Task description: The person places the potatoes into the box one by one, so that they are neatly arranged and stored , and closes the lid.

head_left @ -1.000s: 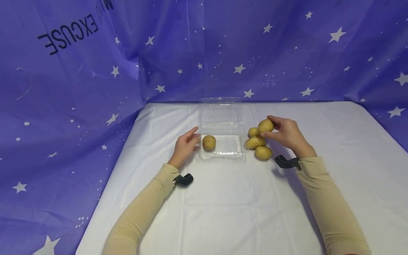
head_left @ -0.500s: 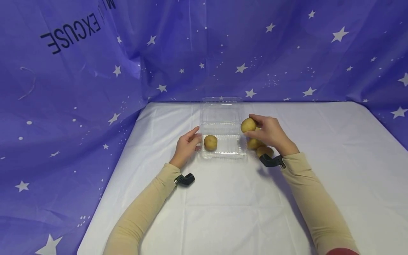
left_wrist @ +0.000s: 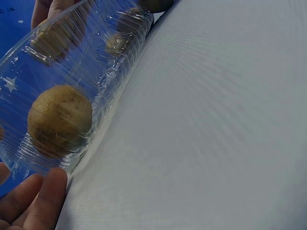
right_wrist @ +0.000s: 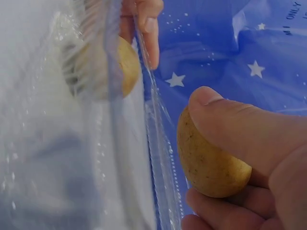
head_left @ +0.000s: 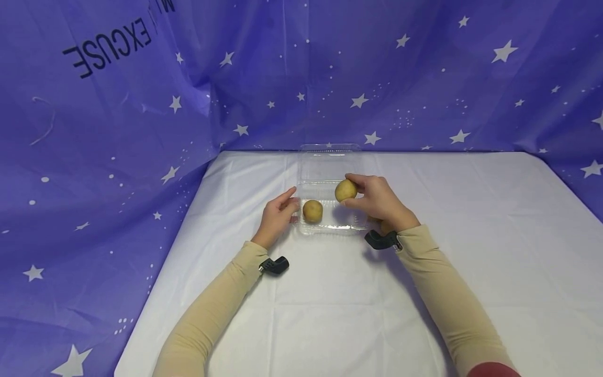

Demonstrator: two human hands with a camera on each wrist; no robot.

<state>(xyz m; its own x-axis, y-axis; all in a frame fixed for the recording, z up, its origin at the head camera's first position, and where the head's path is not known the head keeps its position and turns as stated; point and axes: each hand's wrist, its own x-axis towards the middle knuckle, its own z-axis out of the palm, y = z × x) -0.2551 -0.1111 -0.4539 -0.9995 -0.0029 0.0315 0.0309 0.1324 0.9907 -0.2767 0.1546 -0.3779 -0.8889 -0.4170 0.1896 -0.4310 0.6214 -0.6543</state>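
A clear plastic clamshell container (head_left: 332, 228) lies on the table with its lid (head_left: 330, 163) folded back. One potato (head_left: 313, 211) rests at the left end of its base. My left hand (head_left: 275, 217) is at the container's left end, fingertips (left_wrist: 52, 191) touching its corner and no object in the palm. Above the right part of the base, my right hand (head_left: 380, 201) holds another potato (right_wrist: 211, 158) between thumb and fingers. More potatoes (head_left: 386, 226) lie right of the container, mostly hidden beneath the right hand and wrist.
A white cloth (head_left: 320, 303) covers the table. Behind and to the left hangs a blue sheet (head_left: 264, 68) printed with white stars. Dark wrist cameras (head_left: 275, 265) stick out from both sleeves.
My right hand has carried its potato leftward from over the pile to over the container's base. The left hand has stayed at the container's left end.
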